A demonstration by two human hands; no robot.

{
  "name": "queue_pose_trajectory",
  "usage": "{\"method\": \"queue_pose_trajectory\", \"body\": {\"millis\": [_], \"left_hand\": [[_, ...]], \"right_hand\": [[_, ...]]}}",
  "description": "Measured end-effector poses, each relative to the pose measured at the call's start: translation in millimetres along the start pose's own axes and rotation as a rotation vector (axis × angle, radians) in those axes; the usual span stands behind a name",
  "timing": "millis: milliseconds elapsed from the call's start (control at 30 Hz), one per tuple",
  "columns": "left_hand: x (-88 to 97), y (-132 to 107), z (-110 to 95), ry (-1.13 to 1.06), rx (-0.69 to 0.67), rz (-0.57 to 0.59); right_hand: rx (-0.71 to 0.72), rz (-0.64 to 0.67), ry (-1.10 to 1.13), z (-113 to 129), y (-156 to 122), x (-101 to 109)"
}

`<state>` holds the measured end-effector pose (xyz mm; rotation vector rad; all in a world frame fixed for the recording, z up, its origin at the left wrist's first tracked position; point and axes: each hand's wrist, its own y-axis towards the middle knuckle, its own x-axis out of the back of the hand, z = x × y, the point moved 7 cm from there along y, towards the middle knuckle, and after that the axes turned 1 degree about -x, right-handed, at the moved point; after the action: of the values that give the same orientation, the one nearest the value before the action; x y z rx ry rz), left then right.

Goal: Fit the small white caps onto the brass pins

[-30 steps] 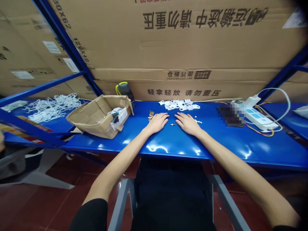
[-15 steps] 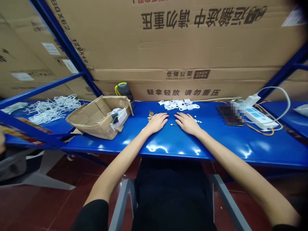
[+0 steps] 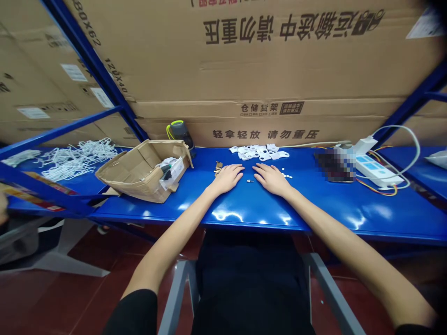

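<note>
Left hand (image 3: 226, 178) and right hand (image 3: 272, 180) lie flat, open and empty, flanking a small metal pin (image 3: 250, 180).

Cardboard carton (image 3: 265, 83) reads 轻拿轻放 请勿重压; 仓储货架; 120X40

Big brown cardboard boxes (image 3: 279, 74) stand right behind a long blue metal shelf (image 3: 349, 223), and they cover the whole back like a wall, with black writing (image 3: 261, 134) on them. Dark blue metal posts (image 3: 94, 70) go up beside the boxes, and the light makes shiny white spots (image 3: 223, 215) on the smooth shelf top. Down below is a dark red shiny floor (image 3: 52, 302), and the gray metal legs of a chair (image 3: 174, 298) stand on it.
</note>
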<state>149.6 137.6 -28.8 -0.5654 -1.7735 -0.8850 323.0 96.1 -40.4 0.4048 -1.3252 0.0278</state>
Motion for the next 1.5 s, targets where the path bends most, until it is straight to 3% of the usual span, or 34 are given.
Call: {"method": "queue_pose_trajectory", "body": {"millis": [233, 400, 600, 900, 1067, 1200, 1500], "left_hand": [[6.0, -1, -3, -0.001, 0.009, 0.007], [19.2, -1, -1, 0.042, 0.026, -0.053], [46.1, -7, 24, 0.125, 0.088, -0.176], [78.8, -32, 60, 0.060, 0.014, -0.341], [82.9, -50, 59, -0.010, -0.170, -0.271], [83.7, -64, 51, 0.088, -0.259, -0.239], [70.7, -73, 50, 0.272, -0.306, -0.160]], "right_hand": [[-0.001, 0.001, -0.062, 2, 0, 11], [-0.097, -0.045, -0.136, -17, -4, 34], [-0.240, -0.083, -0.166, -43, -13, 55], [-0.204, -0.068, -0.158, -35, -12, 46], [-0.227, -0.081, -0.149, -37, -12, 45], [-0.240, -0.081, -0.147, -36, -13, 46], [-0.266, -0.059, -0.142, -33, -13, 47]]}}
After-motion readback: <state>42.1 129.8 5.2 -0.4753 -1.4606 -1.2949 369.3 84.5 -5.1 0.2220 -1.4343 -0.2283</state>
